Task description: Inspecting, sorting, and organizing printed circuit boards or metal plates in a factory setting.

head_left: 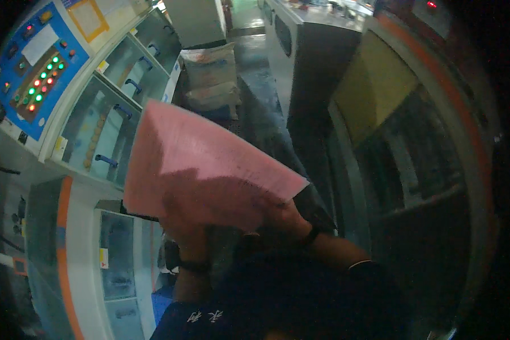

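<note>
A large pink sheet (204,147) with a pale right edge is held up in front of my body, tilted. It looks flat and fairly stiff; whether it is one sheet or a thin stack I cannot tell. At its lower left edge, my left hand (184,224) is closed on it, with a dark band on the wrist. My right hand (287,218) grips the lower right corner, and that wrist wears a dark band too. The fingers of both hands are dim and partly hidden against the pink surface.
On the left stands a machine with glazed doors and blue handles (106,161), under a blue control panel (39,73) with lit buttons. Filled sacks (212,68) lie on the floor ahead. A white cabinet (283,45) and a dark framed panel (413,147) line the right.
</note>
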The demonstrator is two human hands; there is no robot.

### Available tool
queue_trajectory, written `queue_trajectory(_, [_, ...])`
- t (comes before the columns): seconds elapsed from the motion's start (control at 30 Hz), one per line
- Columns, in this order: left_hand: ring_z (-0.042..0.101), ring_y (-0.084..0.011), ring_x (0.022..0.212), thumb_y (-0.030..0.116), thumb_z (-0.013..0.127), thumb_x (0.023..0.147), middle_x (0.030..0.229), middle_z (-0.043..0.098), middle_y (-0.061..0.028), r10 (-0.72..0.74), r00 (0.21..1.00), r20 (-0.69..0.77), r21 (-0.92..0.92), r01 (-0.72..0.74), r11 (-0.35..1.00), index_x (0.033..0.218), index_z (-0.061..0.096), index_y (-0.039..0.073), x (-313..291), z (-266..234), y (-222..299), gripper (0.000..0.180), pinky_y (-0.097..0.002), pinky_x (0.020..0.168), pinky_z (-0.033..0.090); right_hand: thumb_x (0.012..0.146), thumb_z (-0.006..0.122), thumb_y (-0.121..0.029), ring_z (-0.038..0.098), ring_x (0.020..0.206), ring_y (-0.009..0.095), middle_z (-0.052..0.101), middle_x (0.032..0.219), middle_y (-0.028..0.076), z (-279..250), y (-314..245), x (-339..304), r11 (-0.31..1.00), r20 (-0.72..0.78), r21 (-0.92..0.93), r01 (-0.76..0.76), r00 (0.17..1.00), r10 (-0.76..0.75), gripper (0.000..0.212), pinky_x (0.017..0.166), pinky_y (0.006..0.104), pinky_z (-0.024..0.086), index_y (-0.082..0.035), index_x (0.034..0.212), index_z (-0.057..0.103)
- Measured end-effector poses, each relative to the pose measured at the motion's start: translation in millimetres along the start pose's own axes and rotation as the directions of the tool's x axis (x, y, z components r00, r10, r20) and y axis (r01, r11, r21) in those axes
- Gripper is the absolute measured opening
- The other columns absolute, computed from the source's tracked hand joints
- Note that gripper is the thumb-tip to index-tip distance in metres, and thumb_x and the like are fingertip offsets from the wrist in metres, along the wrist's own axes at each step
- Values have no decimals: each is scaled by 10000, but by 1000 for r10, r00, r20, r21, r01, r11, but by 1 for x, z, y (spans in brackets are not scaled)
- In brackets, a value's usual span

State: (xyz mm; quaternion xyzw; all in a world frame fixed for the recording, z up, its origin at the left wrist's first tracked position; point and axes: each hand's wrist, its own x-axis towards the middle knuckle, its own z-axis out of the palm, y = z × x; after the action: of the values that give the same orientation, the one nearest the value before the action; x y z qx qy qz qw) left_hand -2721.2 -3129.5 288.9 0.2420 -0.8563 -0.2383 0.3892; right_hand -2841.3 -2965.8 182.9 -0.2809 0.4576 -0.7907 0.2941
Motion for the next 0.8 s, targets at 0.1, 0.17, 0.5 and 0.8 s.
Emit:
queue_trajectory(0.1, [578, -289, 1151, 300, 526, 989, 1305, 580, -149, -117, 972, 205, -900, 234, 369, 1305, 506, -22, 71, 80, -76, 452, -401, 970, 488, 978, 569, -131, 569, 1168, 182, 601, 1266, 75, -42, 4, 100, 999, 0, 26, -19, 1000, 19, 332, 990, 353, 479, -24, 1291, 540])
queue_trajectory(0.17, [572, -268, 1157, 285, 527, 998, 1286, 588, -141, -264, 947, 183, -824, 295, 484, 1302, 514, -23, 112, 130, -140, 432, -375, 978, 475, 976, 544, -100, 564, 1186, 203, 595, 1286, 92, -65, 17, 170, 998, -19, 62, -33, 999, 34, 345, 1014, 368, 466, -11, 1309, 525])
queue_trajectory(0.5, [627, -202, 1018, 195, 595, 985, 1174, 658, -103, -509, 839, 192, -876, 380, 297, 1234, 602, -33, 433, 337, -223, 338, -333, 906, 501, 950, 514, -43, 523, 1236, 225, 557, 1336, 105, -212, 12, 469, 995, -257, 31, 92, 963, -81, 367, 1046, 385, 435, 23, 1311, 521])
queue_trajectory(0.8, [666, -249, 989, 143, 615, 939, 1119, 697, -167, -298, 954, 44, -143, 301, 943, 1202, 629, -46, 584, 562, -342, 325, -338, 880, 508, 904, 508, -115, 620, 1022, 245, 661, 1158, 169, -374, 90, 736, 901, -322, -335, -275, 932, 165, 343, 888, 393, 493, 10, 1210, 601])
